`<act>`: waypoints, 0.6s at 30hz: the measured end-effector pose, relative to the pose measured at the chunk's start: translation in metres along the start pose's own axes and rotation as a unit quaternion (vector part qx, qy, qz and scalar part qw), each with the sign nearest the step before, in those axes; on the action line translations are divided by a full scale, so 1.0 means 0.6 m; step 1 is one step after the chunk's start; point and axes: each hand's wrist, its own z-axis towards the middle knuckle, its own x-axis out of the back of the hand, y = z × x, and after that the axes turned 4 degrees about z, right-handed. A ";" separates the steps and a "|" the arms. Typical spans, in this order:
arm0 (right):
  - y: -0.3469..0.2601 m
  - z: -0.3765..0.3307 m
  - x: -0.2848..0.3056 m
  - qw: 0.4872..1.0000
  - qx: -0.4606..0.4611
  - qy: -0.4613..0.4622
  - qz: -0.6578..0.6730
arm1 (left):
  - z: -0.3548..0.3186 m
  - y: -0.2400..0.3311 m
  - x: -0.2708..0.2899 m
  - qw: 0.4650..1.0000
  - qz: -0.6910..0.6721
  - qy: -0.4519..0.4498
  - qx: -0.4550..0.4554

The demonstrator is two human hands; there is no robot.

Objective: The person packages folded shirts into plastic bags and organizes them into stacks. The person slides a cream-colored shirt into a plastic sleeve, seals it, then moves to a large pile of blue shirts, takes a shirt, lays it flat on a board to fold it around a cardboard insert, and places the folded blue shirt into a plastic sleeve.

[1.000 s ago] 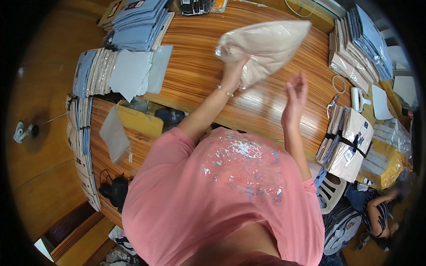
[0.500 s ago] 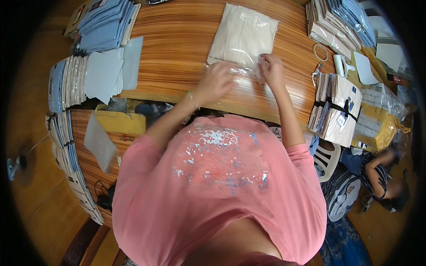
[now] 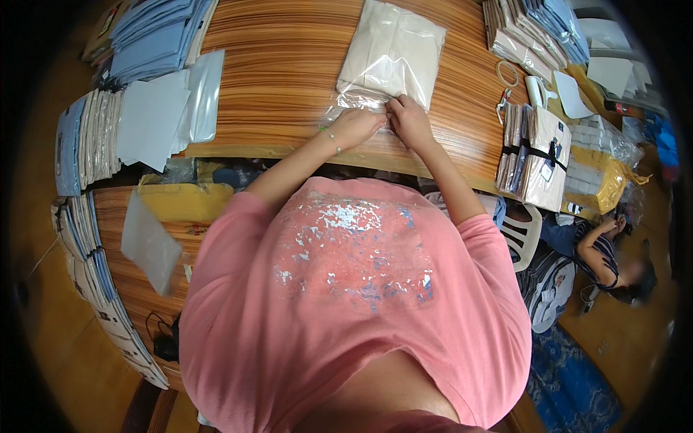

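A folded cream garment (image 3: 390,54) lies flat inside a clear plastic bag (image 3: 345,103) on the wooden table. The bag's loose end faces me and looks crinkled and shiny. At that near edge my left hand (image 3: 359,127) is closed, its fingertips pinching the plastic. Right beside it, my right hand (image 3: 410,123) also pinches the bag's end, its fingers bent and nearly touching the left ones. Exactly how the film is folded between the fingertips is hidden.
Stacks of bagged blue garments (image 3: 155,36) and white sheets (image 3: 151,119) stand at the left. On the right are a strapped garment bundle (image 3: 541,148), a white-handled tool (image 3: 538,92), a tape ring (image 3: 507,73) and a yellow-wrapped package (image 3: 603,180). Another person (image 3: 603,252) sits at the far right.
My hands have come together at the bag's near end; the left moved right and the right moved inward. Both now pinch the plastic. The whole view has shifted slightly.
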 end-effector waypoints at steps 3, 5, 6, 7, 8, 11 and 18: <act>-0.002 0.001 0.005 0.999 -0.002 -0.025 -0.022 | 0.008 -0.008 -0.019 0.995 0.068 0.034 -0.066; -0.016 0.002 0.028 0.996 -0.002 0.013 -0.084 | 0.010 -0.017 -0.035 0.977 0.109 0.116 -0.145; -0.024 0.004 0.037 0.993 -0.002 0.033 -0.114 | 0.009 -0.021 -0.044 0.970 0.129 0.144 -0.147; -0.025 0.008 0.034 0.989 0.014 0.070 -0.129 | 0.008 -0.025 -0.053 0.962 0.150 0.173 -0.149; -0.024 0.009 0.031 0.983 0.025 0.110 -0.145 | 0.006 -0.020 -0.053 0.953 0.170 0.198 -0.155; -0.004 0.020 0.014 0.977 0.004 0.117 -0.179 | -0.003 -0.011 -0.050 0.956 0.179 0.194 -0.126; 0.016 0.030 0.008 0.968 0.052 0.104 -0.221 | 0.000 -0.008 -0.050 0.969 0.171 0.157 -0.090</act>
